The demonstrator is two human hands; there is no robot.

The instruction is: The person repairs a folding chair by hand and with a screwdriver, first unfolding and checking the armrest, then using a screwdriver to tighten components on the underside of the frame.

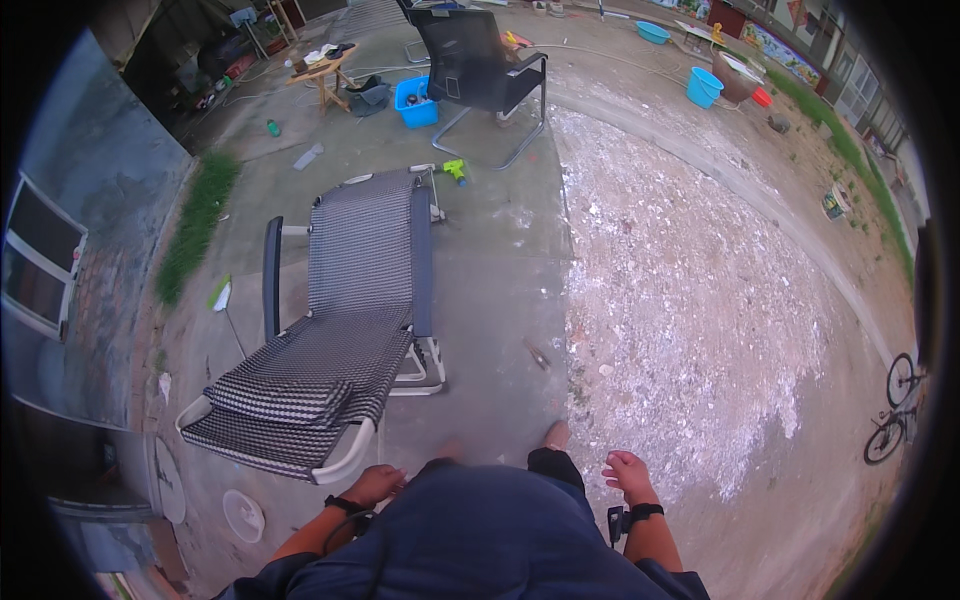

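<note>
My left hand hangs beside the pillow end of a recliner chair, not visibly gripping it. Its fingers are loosely bent and I see nothing in them. On my other side, my right hand is raised in front of the body, fingers half curled and apart, with nothing between them. The recliner has black-and-white woven fabric, a pale metal frame and dark armrests. A padded headrest lies on its near end. Past its far end is a lime-green drill-shaped tool.
A black office chair stands beyond the recliner, next to a blue basin. Pale debris covers the ground to the right. A small narrow object lies ahead of my feet. A white bucket sits at lower left; a bicycle stands far right.
</note>
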